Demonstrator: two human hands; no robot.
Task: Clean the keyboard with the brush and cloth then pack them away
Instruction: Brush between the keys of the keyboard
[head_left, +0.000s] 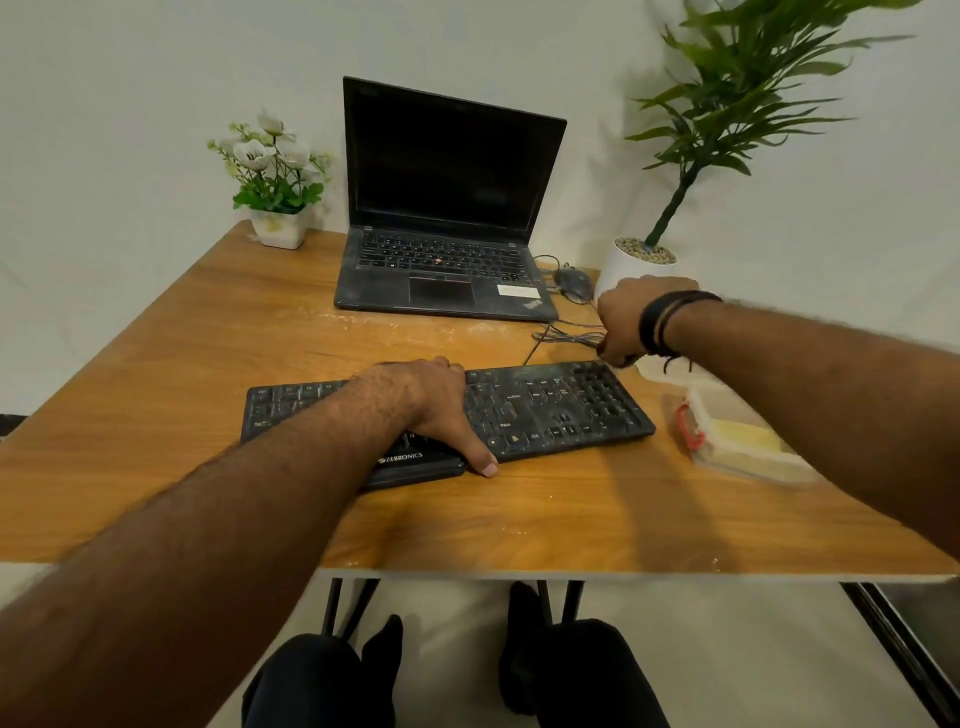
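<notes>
A dusty black keyboard (561, 405) lies across the middle of the wooden table (208, 338). My left hand (431, 400) spans its middle, fingers over the far edge and thumb at the near edge, holding it. My right hand (623, 317) is curled into a fist just above the keyboard's far right corner. A small dark tip, apparently the brush (618, 359), pokes out under the fist; the rest of it is hidden. A yellow cloth (743, 436) lies inside a clear plastic box (701, 415) with a red latch, right of the keyboard.
An open black laptop (447, 208) stands at the back, with a wired mouse (574, 283) and loose cable to its right. A small flower pot (275, 228) sits back left, a tall plant's white pot (623, 265) back right. White dust streaks the table.
</notes>
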